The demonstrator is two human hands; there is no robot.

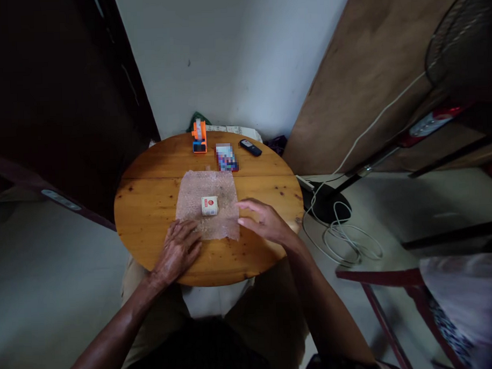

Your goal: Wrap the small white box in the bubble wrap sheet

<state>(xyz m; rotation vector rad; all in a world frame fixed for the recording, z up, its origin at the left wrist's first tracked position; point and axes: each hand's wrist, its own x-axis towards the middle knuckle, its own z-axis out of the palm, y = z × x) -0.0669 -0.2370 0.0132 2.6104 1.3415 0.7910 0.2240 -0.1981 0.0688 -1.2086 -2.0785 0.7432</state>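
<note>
A small cream box (209,206) with a red label lies near the middle of a sheet of bubble wrap (192,189). The sheet is spread flat on a round wooden table (145,204). My left hand (181,246) rests with its fingers stretched over the sheet's lower left corner, holding nothing. Beside the sheet's right edge is my right hand (265,219), its thumb and fingers apart and nothing between them. Whether its fingertips touch the wrap I cannot tell.
An orange and blue tape dispenser (199,137) stands at the table's far side. Near it lie a pixelated flat object (226,157) and a dark handset (250,147). A fan stand (331,202) with a loose white cable (337,240) and a dark red chair (378,278) are at the right.
</note>
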